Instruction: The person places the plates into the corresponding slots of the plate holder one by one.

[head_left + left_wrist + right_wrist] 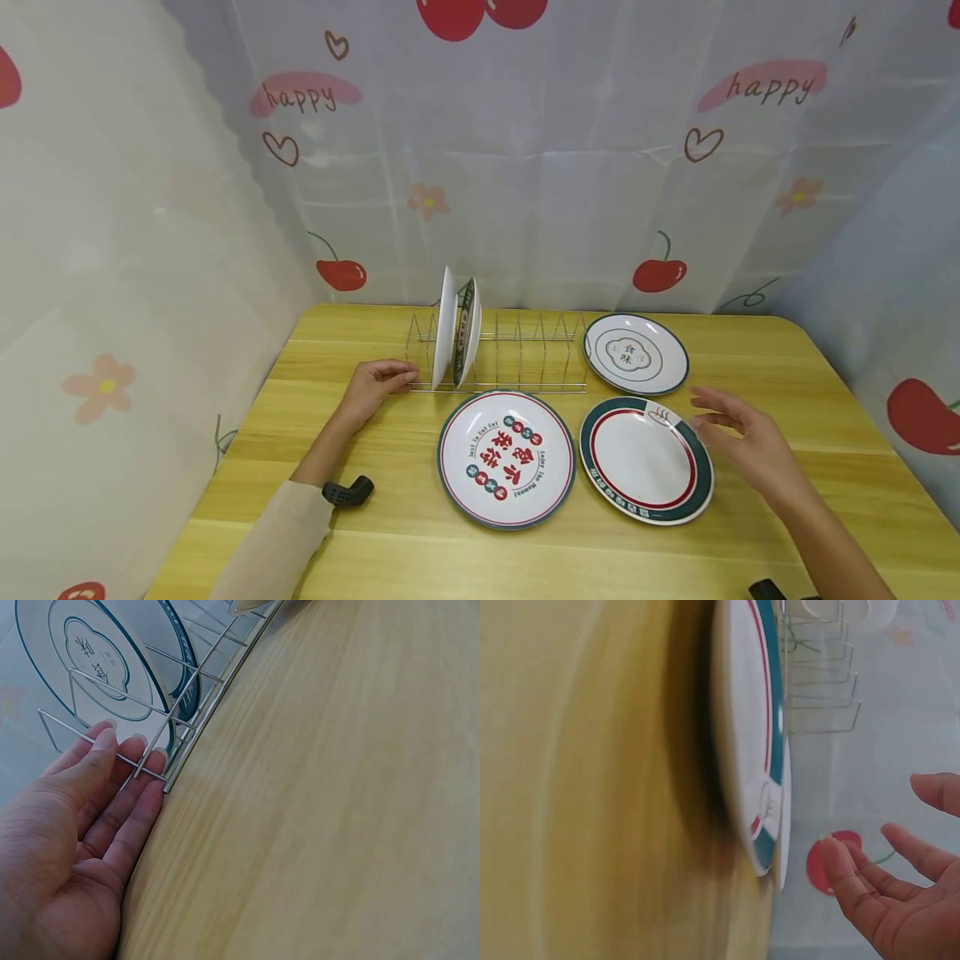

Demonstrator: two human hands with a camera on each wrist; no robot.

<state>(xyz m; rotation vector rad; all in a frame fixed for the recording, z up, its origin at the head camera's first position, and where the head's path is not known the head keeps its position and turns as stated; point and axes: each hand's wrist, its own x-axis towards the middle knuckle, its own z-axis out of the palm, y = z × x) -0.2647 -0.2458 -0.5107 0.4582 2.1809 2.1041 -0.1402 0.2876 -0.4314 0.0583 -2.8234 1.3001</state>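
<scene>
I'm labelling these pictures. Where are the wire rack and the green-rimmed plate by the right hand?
wire rack (525, 385), head view, front rail.
green-rimmed plate (641, 457), head view, white centre.

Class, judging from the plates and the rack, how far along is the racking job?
Done: two plates stand upright in the wire rack. In hand: left hand touches the rack's end; right hand hovers open beside the green-rimmed plate. Left: three plates flat on the table.

Wooden table (787, 350) before cherry-print curtain (570, 167)

Green-rimmed, red-ringed white plate (645, 461)
</scene>
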